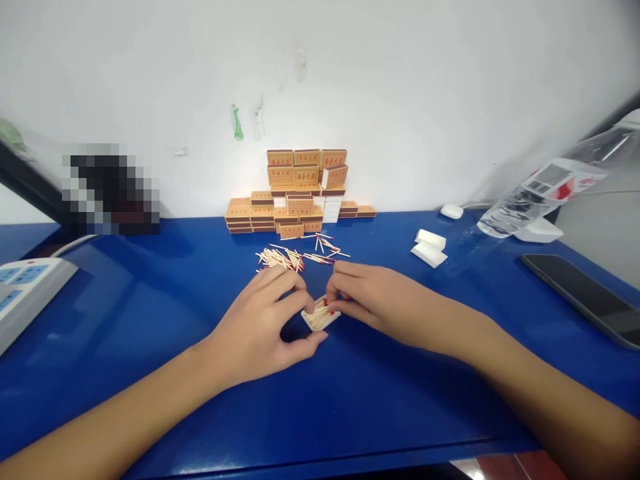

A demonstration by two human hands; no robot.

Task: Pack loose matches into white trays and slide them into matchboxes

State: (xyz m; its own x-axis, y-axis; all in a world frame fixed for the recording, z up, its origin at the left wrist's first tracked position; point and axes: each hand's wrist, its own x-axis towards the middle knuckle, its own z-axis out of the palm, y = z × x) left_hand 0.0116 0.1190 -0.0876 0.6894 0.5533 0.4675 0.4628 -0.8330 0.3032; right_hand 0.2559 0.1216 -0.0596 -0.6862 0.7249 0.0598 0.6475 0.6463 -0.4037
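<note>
A small white matchbox tray (323, 325) full of pale matches (317, 315) with red heads rests on the blue desk. My left hand (265, 323) curls around its left side, index fingertip at the far edge and thumb along the near edge. From the other side, my right hand (367, 293) pinches at the red match heads over the tray's right end; its fingers partly hide what they grip. Just beyond my hands lies a loose pile of matches (281, 259), with several more strewn to its right.
Stacked matchboxes (305, 177) stand against the wall. Two white paper pieces (430, 253), a white earbud case (452, 211), a tilted water bottle (540, 190) and a phone (585, 293) are on the right. A power strip (30, 293) sits at the left edge of the blue desk (225, 427).
</note>
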